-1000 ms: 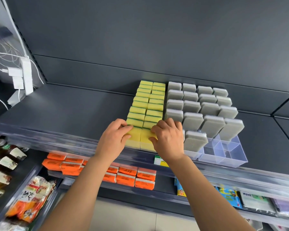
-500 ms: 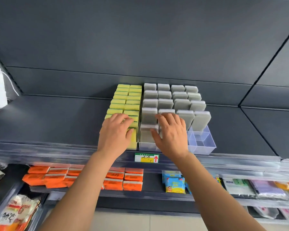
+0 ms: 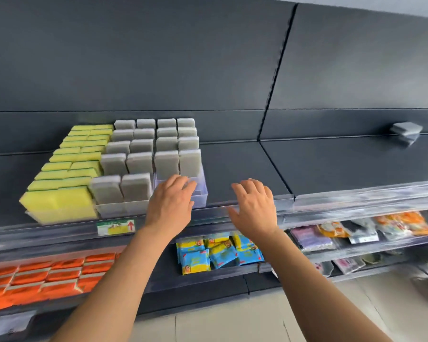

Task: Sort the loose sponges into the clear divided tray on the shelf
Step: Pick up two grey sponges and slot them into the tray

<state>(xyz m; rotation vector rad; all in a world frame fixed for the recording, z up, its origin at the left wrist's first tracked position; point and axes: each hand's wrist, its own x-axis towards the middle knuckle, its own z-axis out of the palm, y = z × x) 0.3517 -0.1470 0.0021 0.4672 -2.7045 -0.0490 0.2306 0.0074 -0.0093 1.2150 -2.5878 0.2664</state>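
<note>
The clear divided tray (image 3: 201,196) sits on the dark shelf, left of centre. Its left two columns hold yellow sponges (image 3: 67,166); the others hold grey sponges (image 3: 139,159) standing upright. The front right compartments show no sponge. My left hand (image 3: 169,206) hovers open in front of those compartments, holding nothing. My right hand (image 3: 253,207) is open too, to the right of the tray above the shelf's front rail. Loose grey sponges (image 3: 405,131) lie stacked far right at the back of the shelf.
A clear plastic rail (image 3: 356,198) runs along the shelf's front edge. Below are orange packets (image 3: 50,275), blue and yellow packets (image 3: 218,253) and mixed bags (image 3: 361,230). A price label (image 3: 116,227) sits under the tray.
Both hands have let go of the tray's front sponges and shifted right, fingers spread. The view has swung right, bringing the loose grey sponges into sight.
</note>
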